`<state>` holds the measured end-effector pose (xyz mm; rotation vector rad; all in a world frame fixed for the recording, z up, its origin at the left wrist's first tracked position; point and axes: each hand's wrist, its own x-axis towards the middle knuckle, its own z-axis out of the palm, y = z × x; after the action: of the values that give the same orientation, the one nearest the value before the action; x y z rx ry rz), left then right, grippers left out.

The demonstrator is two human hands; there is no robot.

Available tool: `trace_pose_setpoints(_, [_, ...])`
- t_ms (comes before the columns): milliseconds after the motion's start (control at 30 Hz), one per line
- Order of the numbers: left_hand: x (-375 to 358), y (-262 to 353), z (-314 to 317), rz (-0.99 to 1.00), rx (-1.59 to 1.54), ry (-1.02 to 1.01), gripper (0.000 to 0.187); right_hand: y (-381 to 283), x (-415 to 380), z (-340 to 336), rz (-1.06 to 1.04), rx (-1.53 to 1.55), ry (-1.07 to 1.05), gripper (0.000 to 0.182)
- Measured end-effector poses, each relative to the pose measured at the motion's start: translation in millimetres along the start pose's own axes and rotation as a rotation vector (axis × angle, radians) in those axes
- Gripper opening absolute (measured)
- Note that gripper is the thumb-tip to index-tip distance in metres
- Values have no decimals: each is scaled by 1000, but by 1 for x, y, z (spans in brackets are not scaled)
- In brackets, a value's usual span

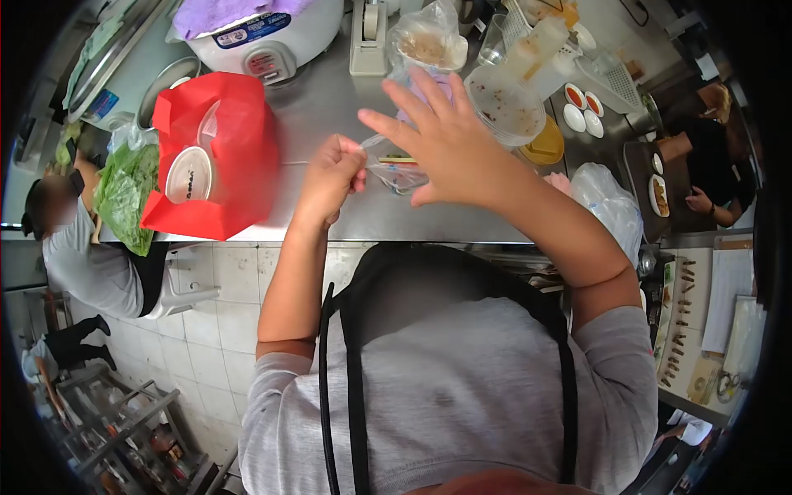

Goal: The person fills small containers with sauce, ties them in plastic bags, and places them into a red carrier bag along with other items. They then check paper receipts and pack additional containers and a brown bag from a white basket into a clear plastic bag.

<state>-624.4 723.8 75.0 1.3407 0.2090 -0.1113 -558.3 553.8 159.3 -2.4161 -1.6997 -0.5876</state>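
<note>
Your left hand (332,173) pinches the plastic bag's (398,169) neck taut while your right hand (441,136), fingers spread, steadies it on the desk (330,99).

A restaurant kitchen: steel counter (330,107), rice cooker (272,37), sauce dishes (582,107).

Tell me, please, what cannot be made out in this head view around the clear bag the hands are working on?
- Clear plastic bag: its contents, mostly hidden behind the right hand.
- Left hand: what its closed fingers pinch is too small to tell.
- Red bag: anything under the white lidded cup is hidden.
- Rice cooker: top cut off by the frame edge.
</note>
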Motion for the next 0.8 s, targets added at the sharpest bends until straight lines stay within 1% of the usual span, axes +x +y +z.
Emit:
trace_pose_setpoints(33, [1,-8,3,158,13,79,18,2,-4,4,23,-54,18,26])
trace_pose_setpoints(100, [5,-37,12,479,44,228,28,5,-12,29,355,220,-492,26])
trace_pose_setpoints(167, [18,-63,19,753,613,216,42,5,-10,39,369,378,-406,28])
trace_pose_setpoints(233, [27,-89,43,842,759,259,47,-4,-11,55,359,551,-348,31])
trace_pose_setpoints(267, [35,-100,64,807,624,309,44,-11,-8,64,342,640,-321,32])
trace_pose_setpoints(300, [43,-101,70,761,536,302,42,-12,-5,65,322,724,-290,33])
trace_pose_setpoints(333, [50,-101,77,716,446,299,40,-9,-5,60,328,843,-349,33])
trace_pose_setpoints(400, [58,-100,71,583,366,185,36,-1,-4,47,337,1091,-468,33])
trace_pose_setpoints(500, [67,-93,52,383,258,30,32,30,-21,49,529,1349,-229,32])
trace_pose_setpoints(600, [70,-85,51,445,441,70,30,54,-45,51,668,1327,-39,30])
trace_pose_setpoints(633, [67,-78,56,280,317,118,29,56,-52,50,663,1335,-23,28])
trace_pose_setpoints(700, [72,-74,53,357,374,178,29,58,-68,43,639,1203,36,26])
trace_pose_setpoints(733, [76,-72,48,362,405,199,28,56,-76,39,628,1139,61,25])
trace_pose_setpoints(767, [80,-69,44,366,435,220,27,54,-82,29,703,1157,104,21])
trace_pose_setpoints(800, [85,-66,38,339,467,227,25,55,-91,26,739,1181,99,21])
